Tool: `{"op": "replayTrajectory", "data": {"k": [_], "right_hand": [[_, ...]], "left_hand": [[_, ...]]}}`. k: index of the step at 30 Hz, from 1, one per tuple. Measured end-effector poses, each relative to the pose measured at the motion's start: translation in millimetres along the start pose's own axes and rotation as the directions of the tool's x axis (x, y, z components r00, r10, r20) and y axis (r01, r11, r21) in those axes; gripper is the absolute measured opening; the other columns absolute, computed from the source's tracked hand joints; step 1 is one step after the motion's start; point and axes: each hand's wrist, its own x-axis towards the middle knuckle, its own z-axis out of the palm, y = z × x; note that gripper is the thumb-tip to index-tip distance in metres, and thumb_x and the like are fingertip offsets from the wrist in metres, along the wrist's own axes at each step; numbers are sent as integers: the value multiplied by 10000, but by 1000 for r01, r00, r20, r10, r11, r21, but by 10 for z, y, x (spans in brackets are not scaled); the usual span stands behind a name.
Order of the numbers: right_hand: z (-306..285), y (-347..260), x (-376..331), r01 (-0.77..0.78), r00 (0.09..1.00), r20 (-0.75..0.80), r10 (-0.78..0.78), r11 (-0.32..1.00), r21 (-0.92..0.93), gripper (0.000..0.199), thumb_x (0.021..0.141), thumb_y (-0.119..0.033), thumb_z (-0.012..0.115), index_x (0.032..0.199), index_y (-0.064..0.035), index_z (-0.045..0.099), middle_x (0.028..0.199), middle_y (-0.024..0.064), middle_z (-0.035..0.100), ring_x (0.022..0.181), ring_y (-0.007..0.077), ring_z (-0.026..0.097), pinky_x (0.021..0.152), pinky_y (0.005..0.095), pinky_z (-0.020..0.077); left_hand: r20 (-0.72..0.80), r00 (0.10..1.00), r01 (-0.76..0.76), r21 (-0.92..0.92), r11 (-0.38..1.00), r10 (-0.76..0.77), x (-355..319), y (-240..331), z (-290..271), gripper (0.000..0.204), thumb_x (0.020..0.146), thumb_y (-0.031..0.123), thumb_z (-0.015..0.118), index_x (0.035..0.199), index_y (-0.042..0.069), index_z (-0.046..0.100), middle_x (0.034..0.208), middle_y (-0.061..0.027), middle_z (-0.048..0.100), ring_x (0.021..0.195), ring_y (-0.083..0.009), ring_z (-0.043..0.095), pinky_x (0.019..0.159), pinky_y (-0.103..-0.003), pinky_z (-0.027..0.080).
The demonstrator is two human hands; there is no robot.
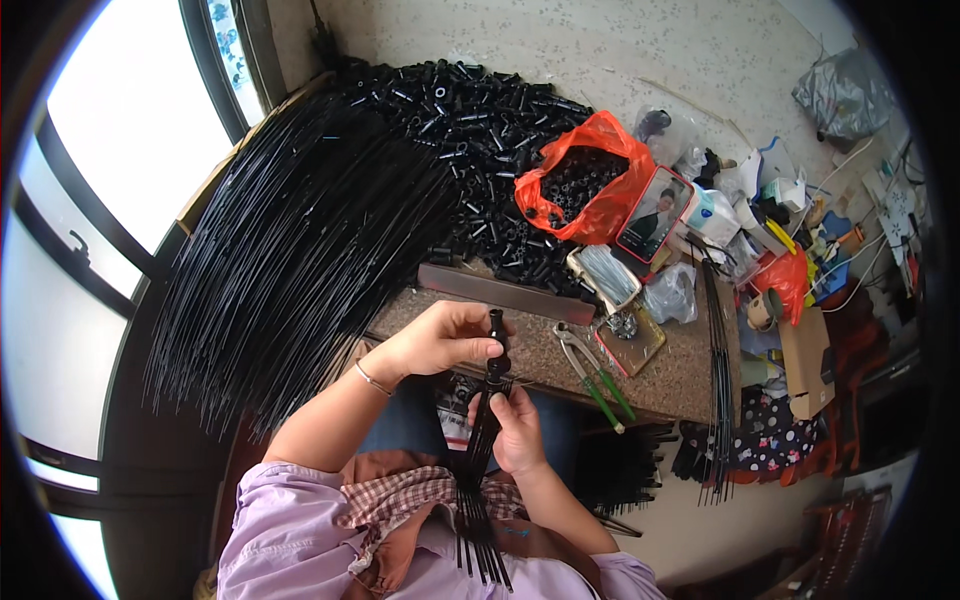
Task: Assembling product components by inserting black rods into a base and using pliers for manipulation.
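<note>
Over my lap, my left hand [448,338] closes its thumb and fingers round the upper part of a black tubular fitting [497,362], which stands nearly upright. From its lower end hangs a bundle of thin black rods [472,505], like umbrella ribs, fanning out toward my apron. My right hand [513,428] grips these rods just below the fitting, thumb on top. Some fingers of both hands are hidden behind the work. Green-handled pincers [592,375] lie on the table to the right, touched by neither hand.
A large heap of long black rods [290,230] covers the left side. Behind a metal bar [505,292] lie piled black tubular fittings [480,130]. A red plastic bag [602,228] of small black parts, a phone [655,213] and a tray [605,279] of wire pieces stand right.
</note>
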Motion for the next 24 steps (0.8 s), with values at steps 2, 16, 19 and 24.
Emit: {"op": "replayTrajectory", "data": {"k": [2,16,19,24], "right_hand": [[8,-8,21,-21,999,43,21,1000,11,157,868,-197,583,921,-72,502,827,88,601,713,155,576,673,288,485],[-20,-23,80,-73,995,66,68,994,84,220,844,-240,614,953,-73,520,829,89,592,719,167,578,653,289,484],[-24,9,61,-90,989,125,81,994,68,171,861,-210,596,861,-87,478,835,101,614,706,156,594,598,285,504],[-4,14,29,-73,989,128,68,997,39,167,861,-204,597,869,-82,484,842,92,617,702,140,592,610,273,501]], "left_hand": [[31,999,10,16,1000,-11,-26,63,-21,232,841,61,601,1052,-21,548,978,-70,616,914,-132,571,831,-291,458],[9,998,-51,762,646,68,-60,177,112,223,836,167,612,974,-4,574,609,-119,539,522,-185,559,504,-289,424],[-32,996,-70,305,950,83,-153,-62,74,217,860,131,585,1011,-24,569,656,-28,580,575,-83,538,528,-239,446],[-186,981,-27,162,986,57,-276,-55,216,222,859,144,601,1007,-21,576,754,-4,589,659,-51,520,568,-206,438]]}}
